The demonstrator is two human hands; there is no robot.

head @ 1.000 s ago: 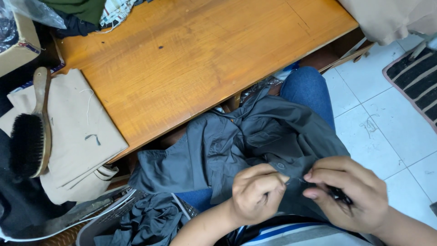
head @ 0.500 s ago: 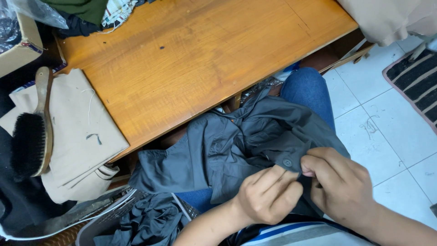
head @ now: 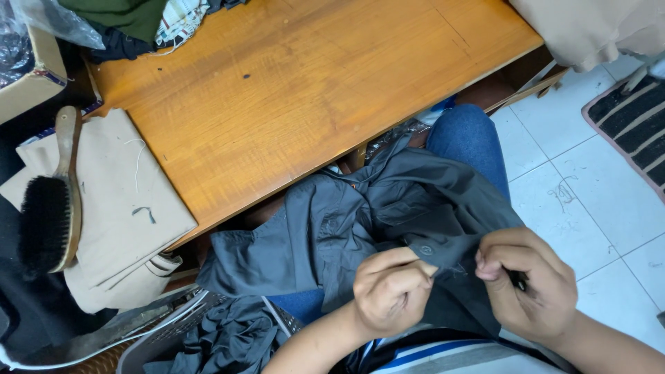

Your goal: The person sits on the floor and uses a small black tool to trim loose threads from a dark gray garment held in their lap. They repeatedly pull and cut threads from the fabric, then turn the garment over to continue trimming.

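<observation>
One dark grey fabric shirt (head: 360, 221) spread over the lap below one wooden table (head: 298, 90), pinched at one button (head: 425, 250) by left hand (head: 389, 291) and right hand (head: 530, 284), one black-bristled wooden brush (head: 48, 201) laid at left.

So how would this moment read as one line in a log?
left hand: pinching dark grey cloth shirt | right hand: pinching same shirt, by grey button | shirt: on lap, beside wooden table

One dark grey fabric shirt (head: 360, 221), two bare hands, one black-bristled wooden brush (head: 48, 201), one orange-brown wooden table (head: 291, 90), one folded beige cloth (head: 118, 215).
</observation>
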